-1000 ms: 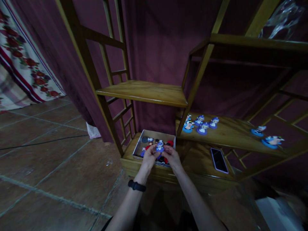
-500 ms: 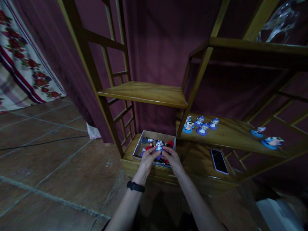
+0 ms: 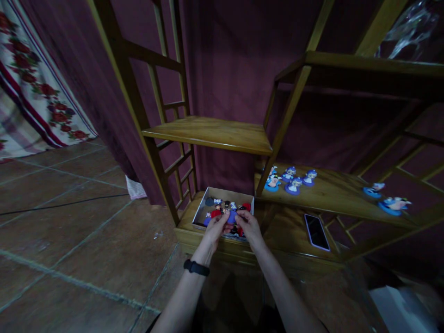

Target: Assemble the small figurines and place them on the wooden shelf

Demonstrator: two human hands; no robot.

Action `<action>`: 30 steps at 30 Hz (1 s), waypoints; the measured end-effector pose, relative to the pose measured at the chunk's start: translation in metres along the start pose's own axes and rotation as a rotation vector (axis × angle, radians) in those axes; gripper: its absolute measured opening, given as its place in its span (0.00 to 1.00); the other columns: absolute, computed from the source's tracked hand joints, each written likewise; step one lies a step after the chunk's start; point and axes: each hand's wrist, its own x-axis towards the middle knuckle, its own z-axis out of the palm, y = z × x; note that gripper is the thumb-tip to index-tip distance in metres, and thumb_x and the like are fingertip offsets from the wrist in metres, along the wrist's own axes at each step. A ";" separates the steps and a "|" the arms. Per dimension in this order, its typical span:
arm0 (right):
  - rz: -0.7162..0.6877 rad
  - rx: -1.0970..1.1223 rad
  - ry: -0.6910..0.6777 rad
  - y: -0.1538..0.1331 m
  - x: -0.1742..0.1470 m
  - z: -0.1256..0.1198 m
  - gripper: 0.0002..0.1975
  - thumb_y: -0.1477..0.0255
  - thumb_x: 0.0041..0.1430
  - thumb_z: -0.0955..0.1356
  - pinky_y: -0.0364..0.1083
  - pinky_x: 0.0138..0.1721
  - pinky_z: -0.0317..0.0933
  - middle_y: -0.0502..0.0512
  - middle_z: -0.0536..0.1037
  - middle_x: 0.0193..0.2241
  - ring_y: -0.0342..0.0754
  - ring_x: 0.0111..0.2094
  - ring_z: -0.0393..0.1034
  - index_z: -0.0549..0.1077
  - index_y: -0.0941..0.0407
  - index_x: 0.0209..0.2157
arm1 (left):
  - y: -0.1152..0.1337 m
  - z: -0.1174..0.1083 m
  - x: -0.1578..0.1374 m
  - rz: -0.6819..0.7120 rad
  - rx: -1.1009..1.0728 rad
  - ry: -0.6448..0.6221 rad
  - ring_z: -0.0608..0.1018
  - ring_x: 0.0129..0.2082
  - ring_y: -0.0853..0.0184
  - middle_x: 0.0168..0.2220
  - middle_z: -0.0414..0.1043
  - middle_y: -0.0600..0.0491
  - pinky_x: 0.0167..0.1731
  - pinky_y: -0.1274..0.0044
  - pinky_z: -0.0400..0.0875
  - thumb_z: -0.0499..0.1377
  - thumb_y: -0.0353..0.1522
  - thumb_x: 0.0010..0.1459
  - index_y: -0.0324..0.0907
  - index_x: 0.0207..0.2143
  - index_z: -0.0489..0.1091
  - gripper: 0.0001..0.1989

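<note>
Between the fingertips of my left hand [image 3: 217, 226] and my right hand [image 3: 248, 225] is a small figurine [image 3: 232, 217], its flat purple base turned toward me. Fingers of both hands are closed on its edges. The figurine's front is hidden from view. Just below and around my hands lies an open cardboard box [image 3: 231, 195] holding several small figurines [image 3: 215, 212], some red and black, some white and purple. My hands partly cover the box's near side.
On the right shelf [image 3: 340, 189] stand several purple-based figurines [image 3: 294, 186] and blue-based figurines [image 3: 273, 182], with more blue-based ones [image 3: 394, 205] farther right. A phone [image 3: 317, 232] lies on the lower board. A wooden shelf [image 3: 210, 133] juts out above the box.
The figurine has been tipped in my hands: its white and purple front faced me before, and now its purple base does. Both hands stay over the box.
</note>
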 end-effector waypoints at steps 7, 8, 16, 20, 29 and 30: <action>0.235 0.255 0.042 -0.001 -0.001 -0.001 0.16 0.66 0.35 0.74 0.39 0.22 0.61 0.48 0.73 0.21 0.40 0.20 0.64 0.73 0.58 0.29 | 0.001 -0.010 0.003 0.168 0.073 0.110 0.69 0.17 0.74 0.20 0.70 0.51 0.18 0.82 0.60 0.60 0.46 0.43 0.35 0.25 0.70 0.21; 0.268 0.280 0.039 -0.001 -0.001 -0.002 0.16 0.67 0.35 0.74 0.40 0.22 0.61 0.48 0.72 0.20 0.39 0.19 0.64 0.73 0.58 0.29 | 0.002 -0.011 0.003 0.234 0.070 0.128 0.69 0.18 0.74 0.21 0.71 0.52 0.19 0.82 0.60 0.61 0.43 0.44 0.35 0.27 0.71 0.18; 0.418 0.364 -0.054 0.000 0.000 -0.004 0.16 0.71 0.39 0.73 0.38 0.21 0.62 0.47 0.73 0.17 0.39 0.18 0.66 0.72 0.58 0.34 | 0.012 -0.009 -0.003 0.471 0.210 -0.105 0.73 0.37 0.66 0.36 0.75 0.50 0.41 0.76 0.64 0.57 0.26 0.46 0.39 0.36 0.75 0.13; 0.448 0.402 -0.057 0.000 0.002 -0.007 0.14 0.74 0.43 0.71 0.36 0.18 0.60 0.45 0.71 0.16 0.38 0.16 0.64 0.72 0.56 0.35 | 0.013 -0.010 -0.006 0.372 0.222 -0.198 0.73 0.33 0.68 0.33 0.75 0.50 0.38 0.77 0.65 0.57 0.26 0.47 0.38 0.38 0.74 0.14; 0.578 0.569 -0.040 0.001 0.004 -0.008 0.04 0.79 0.51 0.66 0.35 0.19 0.63 0.47 0.71 0.15 0.36 0.16 0.65 0.72 0.60 0.30 | 0.010 -0.018 0.001 0.238 0.145 -0.188 0.73 0.28 0.71 0.32 0.75 0.49 0.32 0.79 0.67 0.61 0.30 0.45 0.36 0.37 0.75 0.13; 0.577 0.573 -0.041 0.001 0.004 -0.008 0.04 0.80 0.50 0.66 0.35 0.20 0.64 0.47 0.71 0.16 0.36 0.16 0.65 0.72 0.60 0.29 | 0.009 -0.019 0.002 0.222 0.124 -0.172 0.73 0.28 0.71 0.32 0.75 0.49 0.32 0.79 0.68 0.62 0.30 0.45 0.36 0.37 0.75 0.14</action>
